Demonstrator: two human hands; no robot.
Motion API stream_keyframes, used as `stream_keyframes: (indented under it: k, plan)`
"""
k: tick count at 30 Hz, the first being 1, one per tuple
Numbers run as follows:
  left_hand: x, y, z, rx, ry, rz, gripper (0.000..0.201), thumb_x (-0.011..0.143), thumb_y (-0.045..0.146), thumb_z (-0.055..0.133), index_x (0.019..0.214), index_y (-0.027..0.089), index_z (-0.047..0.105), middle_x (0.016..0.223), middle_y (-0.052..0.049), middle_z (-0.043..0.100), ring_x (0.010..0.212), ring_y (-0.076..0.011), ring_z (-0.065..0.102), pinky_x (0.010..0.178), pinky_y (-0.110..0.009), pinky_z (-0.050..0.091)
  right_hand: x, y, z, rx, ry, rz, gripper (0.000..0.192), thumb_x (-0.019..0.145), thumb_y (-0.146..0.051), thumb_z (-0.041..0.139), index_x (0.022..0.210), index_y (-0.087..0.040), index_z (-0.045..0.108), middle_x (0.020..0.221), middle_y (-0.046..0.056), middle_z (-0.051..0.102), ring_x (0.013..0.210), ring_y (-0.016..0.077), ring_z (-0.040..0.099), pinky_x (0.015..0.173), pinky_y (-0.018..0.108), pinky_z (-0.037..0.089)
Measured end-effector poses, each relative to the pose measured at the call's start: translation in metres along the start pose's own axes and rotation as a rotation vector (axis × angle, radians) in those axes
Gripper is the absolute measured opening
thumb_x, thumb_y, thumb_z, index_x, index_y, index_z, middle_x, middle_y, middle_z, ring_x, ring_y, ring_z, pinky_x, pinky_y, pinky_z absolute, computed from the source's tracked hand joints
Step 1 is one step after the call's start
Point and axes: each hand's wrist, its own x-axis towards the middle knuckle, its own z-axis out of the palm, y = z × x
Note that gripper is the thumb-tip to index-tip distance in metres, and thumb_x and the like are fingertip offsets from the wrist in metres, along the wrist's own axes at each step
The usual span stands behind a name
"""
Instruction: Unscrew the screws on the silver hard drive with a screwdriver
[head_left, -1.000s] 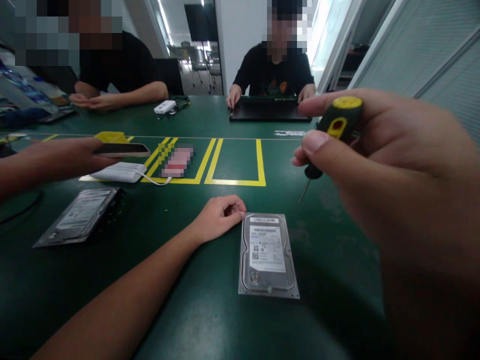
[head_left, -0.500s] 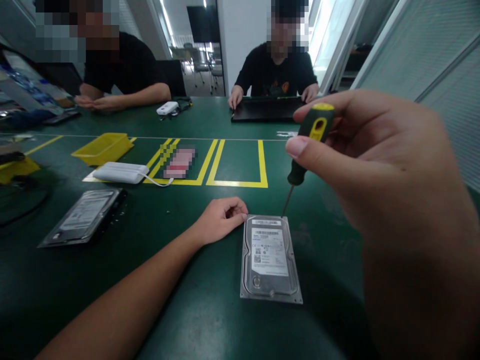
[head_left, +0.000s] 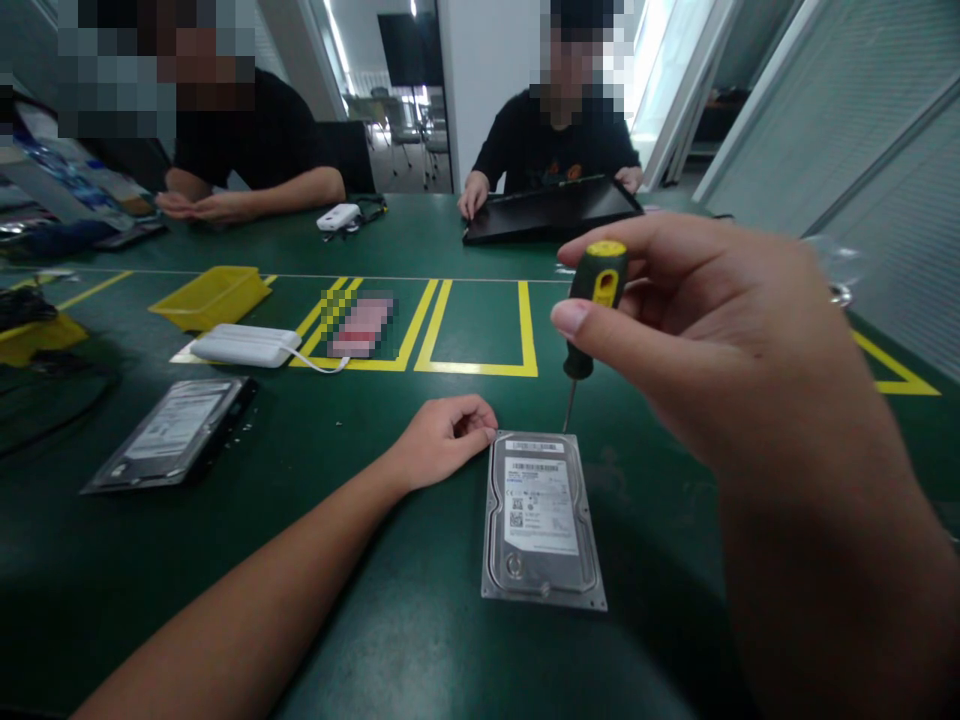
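A silver hard drive (head_left: pixel 541 570) with a white label lies flat on the green table in front of me. My left hand (head_left: pixel 444 438) is closed, its thumb and curled fingers gripping the drive's far left corner. Between the thumb and fingers of my right hand (head_left: pixel 697 330) is a small screwdriver (head_left: pixel 581 335) with a dark green and yellow handle. It stands nearly upright, and its thin tip meets the drive's far edge close to the right corner. Whether a screw sits under the tip is too small to tell.
A second hard drive (head_left: pixel 169 430) lies at the left, small bits beside it. Behind it are a white power bank (head_left: pixel 244 345) with a cable and a yellow tray (head_left: pixel 210 298). Across the table, one person holds a black panel (head_left: pixel 551 212); another rests their forearms (head_left: pixel 277 190).
My right hand has shifted slightly left and down, bringing the screwdriver more upright. Across the table, the black panel's right side has been raised. My left hand stays at the drive's corner.
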Motion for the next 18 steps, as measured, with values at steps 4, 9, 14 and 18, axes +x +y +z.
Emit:
stream_keyframes:
  k: [4, 9, 14, 18]
  plan:
    - [-0.0004, -0.0005, 0.0006, -0.004, 0.002, 0.003, 0.012, 0.086, 0.025, 0.057, 0.085, 0.016, 0.065, 0.071, 0.001, 0.059, 0.064, -0.0121, 0.05, 0.059, -0.024, 0.038, 0.0014, -0.001, 0.0011, -0.025, -0.006, -0.025, 0.029, 0.084, -0.031, 0.071, 0.111, -0.021, 0.071, 0.095, 0.002, 0.07, 0.073, 0.016, 0.066, 0.051, 0.026, 0.052]
    - [-0.0006, -0.0013, 0.0013, 0.005, 0.002, -0.001, 0.011, 0.086, 0.024, 0.057, 0.086, 0.016, 0.065, 0.072, 0.002, 0.059, 0.065, -0.012, 0.051, 0.059, -0.024, 0.037, 0.0026, -0.003, 0.0004, -0.047, -0.027, -0.022, 0.029, 0.084, -0.03, 0.07, 0.112, -0.023, 0.071, 0.095, 0.0, 0.07, 0.073, 0.0154, 0.066, 0.056, 0.027, 0.053]
    - [-0.0005, -0.0017, 0.0019, 0.014, 0.009, 0.01, 0.012, 0.086, 0.024, 0.057, 0.086, 0.016, 0.065, 0.071, 0.001, 0.059, 0.065, -0.0121, 0.051, 0.059, -0.023, 0.037, 0.002, -0.0031, -0.001, -0.044, -0.036, -0.026, 0.027, 0.085, -0.03, 0.068, 0.111, -0.022, 0.071, 0.093, 0.0, 0.069, 0.071, 0.0147, 0.065, 0.057, 0.026, 0.053]
    - [-0.0009, -0.0012, 0.0021, 0.018, 0.005, -0.002, 0.011, 0.086, 0.024, 0.057, 0.086, 0.016, 0.064, 0.071, 0.002, 0.059, 0.063, -0.012, 0.05, 0.058, -0.023, 0.037, 0.0016, -0.0019, -0.0009, -0.018, -0.047, -0.021, 0.025, 0.087, -0.03, 0.065, 0.11, -0.022, 0.07, 0.093, 0.0, 0.068, 0.072, 0.0149, 0.064, 0.059, 0.027, 0.053]
